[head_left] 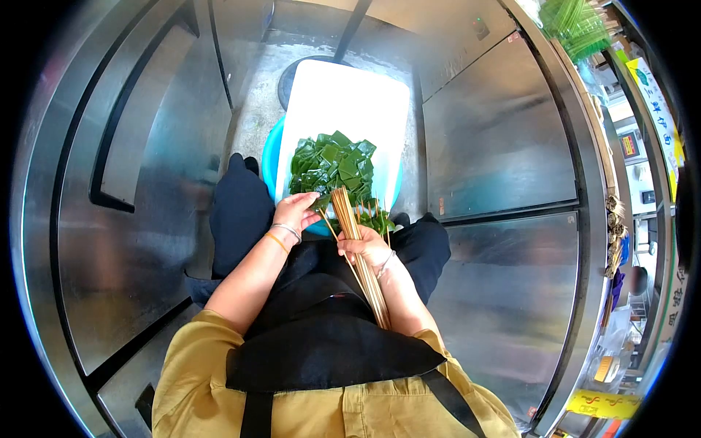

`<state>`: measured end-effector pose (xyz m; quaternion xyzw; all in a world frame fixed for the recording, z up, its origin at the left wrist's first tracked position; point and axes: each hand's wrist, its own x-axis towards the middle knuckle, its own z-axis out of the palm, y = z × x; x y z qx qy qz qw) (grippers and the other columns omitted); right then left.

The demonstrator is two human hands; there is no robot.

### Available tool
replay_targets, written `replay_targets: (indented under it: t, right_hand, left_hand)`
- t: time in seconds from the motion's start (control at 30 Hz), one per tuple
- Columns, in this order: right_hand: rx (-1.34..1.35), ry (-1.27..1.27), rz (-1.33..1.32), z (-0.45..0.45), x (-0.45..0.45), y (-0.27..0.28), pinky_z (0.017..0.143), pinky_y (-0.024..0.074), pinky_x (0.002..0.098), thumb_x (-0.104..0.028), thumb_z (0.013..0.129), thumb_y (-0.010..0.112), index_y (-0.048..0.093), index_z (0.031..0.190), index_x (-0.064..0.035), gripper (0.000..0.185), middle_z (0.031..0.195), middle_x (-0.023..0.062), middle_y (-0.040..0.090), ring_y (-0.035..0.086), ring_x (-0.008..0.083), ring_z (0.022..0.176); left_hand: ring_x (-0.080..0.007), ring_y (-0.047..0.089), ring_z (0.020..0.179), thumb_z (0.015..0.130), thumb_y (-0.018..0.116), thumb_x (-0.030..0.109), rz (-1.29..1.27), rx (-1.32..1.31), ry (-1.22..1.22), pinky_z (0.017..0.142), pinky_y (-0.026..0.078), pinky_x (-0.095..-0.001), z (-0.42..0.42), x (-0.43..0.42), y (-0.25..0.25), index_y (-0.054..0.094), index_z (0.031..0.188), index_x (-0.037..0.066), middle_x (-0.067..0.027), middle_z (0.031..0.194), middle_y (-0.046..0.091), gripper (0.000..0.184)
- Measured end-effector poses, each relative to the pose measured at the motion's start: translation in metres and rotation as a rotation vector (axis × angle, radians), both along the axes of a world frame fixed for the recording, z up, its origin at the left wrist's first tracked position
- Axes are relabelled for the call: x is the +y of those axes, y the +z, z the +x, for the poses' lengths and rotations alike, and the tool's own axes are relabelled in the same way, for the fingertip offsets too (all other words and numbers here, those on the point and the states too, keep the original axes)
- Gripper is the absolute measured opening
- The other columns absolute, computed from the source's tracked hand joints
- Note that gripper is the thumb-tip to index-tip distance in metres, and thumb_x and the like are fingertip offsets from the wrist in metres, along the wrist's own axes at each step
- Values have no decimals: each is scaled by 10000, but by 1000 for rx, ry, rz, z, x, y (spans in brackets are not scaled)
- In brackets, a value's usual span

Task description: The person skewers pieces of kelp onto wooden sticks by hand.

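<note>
My right hand (367,247) is closed around a thick bundle of bamboo skewers (352,219). One thin skewer (330,225) stands apart from the bundle, its tip close to my left hand (295,212). My left fingers are pinched on a dark green kelp piece (322,202), partly covered by the fingers. A heap of wet, square-cut kelp (334,164) lies just beyond both hands on a white board (350,95). Beside my right hand, more kelp with thin sticks in it (380,219) sits near the board's close edge, partly hidden.
The board rests over a blue tub (272,157) between my knees. Steel cabinets stand close on the left (146,219) and right (500,139). A counter at the far right holds a bag of green sticks (575,28) and other goods.
</note>
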<state>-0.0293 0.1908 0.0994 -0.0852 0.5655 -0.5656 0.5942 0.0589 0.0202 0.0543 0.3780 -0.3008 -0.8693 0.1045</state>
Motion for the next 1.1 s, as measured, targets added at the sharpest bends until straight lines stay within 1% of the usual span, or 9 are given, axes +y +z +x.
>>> replay_targets:
  t: [0.1, 0.23, 0.33, 0.4, 0.53, 0.67, 0.83, 0.97, 1.1]
  right_hand:
    - [14, 7, 2, 0, 0, -1, 416, 376, 204, -11, 710, 634, 534, 840, -24, 165, 636, 68, 577, 494, 103, 452]
    - [21, 0, -3, 0, 1, 1, 416, 376, 203, -11, 707, 635, 534, 836, -22, 165, 631, 68, 576, 493, 104, 451]
    - [2, -8, -14, 0, 1, -1, 416, 376, 202, -11, 703, 636, 534, 832, -24, 166, 631, 69, 577, 493, 104, 449]
    - [-3, -9, -4, 0, 1, -1, 415, 376, 202, -9, 700, 637, 533, 828, -27, 166, 632, 70, 578, 494, 105, 449]
    - [-1, 0, -11, 0, 0, -2, 416, 376, 202, -8, 700, 635, 531, 823, -29, 163, 631, 70, 577, 493, 105, 449]
    - [-5, 4, -1, -1, 0, -2, 418, 377, 202, -4, 697, 633, 530, 821, -28, 162, 631, 73, 577, 495, 106, 451]
    - [3, -1, 4, -1, 0, -2, 417, 376, 204, -6, 693, 635, 532, 819, -27, 163, 632, 76, 579, 495, 108, 448]
    - [1, -6, 0, -2, 1, -3, 415, 376, 206, -5, 688, 637, 535, 817, -25, 165, 629, 77, 578, 496, 110, 443]
    - [5, -40, 11, -3, 2, -4, 410, 376, 208, 1, 683, 637, 535, 815, -26, 169, 625, 81, 580, 496, 111, 440]
  left_hand:
    - [-171, 607, 739, 828, 588, 171, 163, -1, -56, 634, 519, -284, 2, -2, -2, 582, 934, 38, -80, 854, 609, 170]
    - [-179, 612, 740, 836, 579, 185, 229, 17, -112, 644, 520, -281, 4, 0, 1, 571, 969, 27, -99, 868, 609, 207]
    - [-171, 605, 759, 844, 569, 183, 161, 36, -137, 670, 519, -284, 5, 1, 3, 560, 1018, 26, -83, 894, 603, 235]
    - [-157, 592, 797, 844, 559, 147, 0, 9, -58, 686, 513, -282, 5, 5, 6, 561, 1044, 39, -54, 914, 595, 227]
    - [-128, 574, 810, 820, 559, 68, -41, 34, -46, 678, 508, -278, 2, -1, -2, 581, 1025, 61, -25, 918, 587, 207]
    - [-114, 568, 805, 816, 560, 49, -104, -11, -61, 659, 512, -266, 2, -1, -5, 594, 1003, 63, -26, 940, 594, 191]
    - [-96, 572, 787, 824, 526, -2, -424, 42, -50, 603, 525, -231, 1, 7, -2, 617, 960, 35, -44, 973, 616, 168]
    - [-95, 584, 784, 824, 526, -1, -493, 73, -37, 593, 529, -223, 4, 16, -4, 618, 962, 24, -55, 965, 622, 168]
    - [-95, 585, 779, 822, 525, -13, -394, 77, -114, 594, 537, -211, 12, 35, 5, 612, 965, 8, -62, 970, 619, 169]
